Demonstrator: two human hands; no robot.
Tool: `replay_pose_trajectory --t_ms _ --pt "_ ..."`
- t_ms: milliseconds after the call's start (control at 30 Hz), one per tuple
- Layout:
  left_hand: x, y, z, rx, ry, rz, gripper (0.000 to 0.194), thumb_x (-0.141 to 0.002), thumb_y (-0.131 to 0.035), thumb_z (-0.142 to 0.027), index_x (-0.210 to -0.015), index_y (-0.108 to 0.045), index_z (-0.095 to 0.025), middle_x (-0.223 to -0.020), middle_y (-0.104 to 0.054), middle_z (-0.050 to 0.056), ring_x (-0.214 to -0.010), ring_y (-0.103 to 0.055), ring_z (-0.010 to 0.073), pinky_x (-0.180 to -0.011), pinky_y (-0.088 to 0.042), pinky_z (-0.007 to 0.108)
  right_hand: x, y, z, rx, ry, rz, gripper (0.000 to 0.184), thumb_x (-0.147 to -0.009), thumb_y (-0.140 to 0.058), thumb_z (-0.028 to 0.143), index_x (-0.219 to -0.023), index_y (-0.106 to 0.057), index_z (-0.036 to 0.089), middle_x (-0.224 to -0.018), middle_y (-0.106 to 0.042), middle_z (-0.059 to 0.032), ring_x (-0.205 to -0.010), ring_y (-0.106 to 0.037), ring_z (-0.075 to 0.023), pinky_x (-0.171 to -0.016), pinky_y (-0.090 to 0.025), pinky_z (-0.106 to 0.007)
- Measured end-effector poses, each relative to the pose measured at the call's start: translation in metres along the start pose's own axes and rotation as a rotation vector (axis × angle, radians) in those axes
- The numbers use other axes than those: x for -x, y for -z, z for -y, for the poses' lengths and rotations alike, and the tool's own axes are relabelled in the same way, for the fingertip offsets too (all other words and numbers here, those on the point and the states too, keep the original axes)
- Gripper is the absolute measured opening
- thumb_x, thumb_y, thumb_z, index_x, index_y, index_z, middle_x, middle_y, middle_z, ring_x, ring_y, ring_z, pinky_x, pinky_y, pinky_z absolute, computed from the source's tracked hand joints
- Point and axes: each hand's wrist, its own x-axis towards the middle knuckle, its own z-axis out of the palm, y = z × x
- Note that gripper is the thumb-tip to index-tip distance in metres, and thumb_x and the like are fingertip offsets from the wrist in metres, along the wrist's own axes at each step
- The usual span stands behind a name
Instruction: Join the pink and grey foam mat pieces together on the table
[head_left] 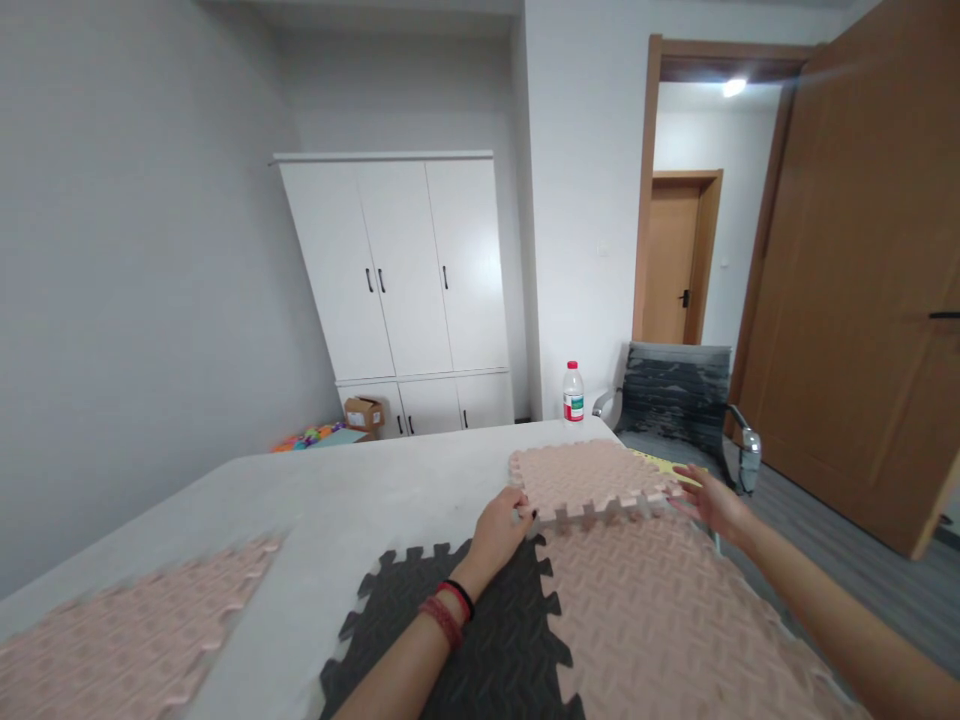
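At one o'clock, my left hand (501, 528) pinches the far pink mat (589, 478) by its near-left corner. My right hand (711, 502), fingers spread, is at its other end; I cannot tell whether it grips. My left forearm (409, 662) hides part of the black mat (517, 620) at twelve; the side pink mat (135, 632) at ten is cut off.

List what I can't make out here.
All in the head view:
Contact between left hand and far pink mat: its fingers hide it.
Near edge of black mat: cut off at bottom.
Wording on bottle label: too small.
Outline of yellow piece: right hand covers part.
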Motion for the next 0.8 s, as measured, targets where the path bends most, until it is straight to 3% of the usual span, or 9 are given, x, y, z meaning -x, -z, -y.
replay_pose_trajectory --t_ms 133,300,567,800 --pt "-0.005 -0.02 0.013 -0.124 0.006 0.068 0.005 -0.081 -0.054 -0.021 -0.078 -0.055 -0.016 -0.084 -0.057 0.0 -0.079 -0.053 0.0129 -0.074 -0.043 0.031 -0.017 -0.003 -0.024 0.354 0.107 -0.017 0.045 -0.079 -0.053 0.037 -0.118 -0.05 0.015 -0.116 -0.06 -0.0146 -0.099 -0.061 -0.0237 -0.082 -0.052 -0.038" --pt "-0.01 -0.039 0.029 -0.232 0.02 0.16 0.017 -0.084 -0.056 -0.032 -0.079 -0.057 -0.015 -0.086 -0.059 0.0 -0.079 -0.054 0.0129 -0.076 -0.046 0.033 -0.031 -0.009 -0.046 0.679 0.232 -0.039 0.043 -0.072 -0.054 0.027 -0.111 -0.058 0.01 -0.116 -0.061 -0.017 -0.105 -0.057 -0.0281 -0.099 -0.038 -0.043" --pt "-0.018 -0.056 0.035 -0.303 0.035 0.182 0.017 -0.083 -0.056 -0.032 -0.082 -0.057 -0.016 -0.091 -0.058 0.002 -0.09 -0.054 0.0155 -0.082 -0.044 0.035 -0.034 -0.007 -0.048 0.932 0.322 -0.065 0.041 -0.077 -0.045 0.027 -0.113 -0.063 0.018 -0.113 -0.066 -0.0089 -0.1 -0.062 -0.0209 -0.089 -0.045 -0.029" --pt "-0.024 -0.058 0.033 -0.374 0.026 0.219 0.019 -0.082 -0.057 -0.034 -0.082 -0.057 -0.016 -0.09 -0.058 0.002 -0.089 -0.053 0.016 -0.079 -0.044 0.034 -0.035 -0.005 -0.061 1.123 0.353 -0.062 0.043 -0.088 -0.037 0.029 -0.121 -0.057 0.011 -0.122 -0.06 -0.0142 -0.111 -0.055 -0.0228 -0.097 -0.039 -0.032"
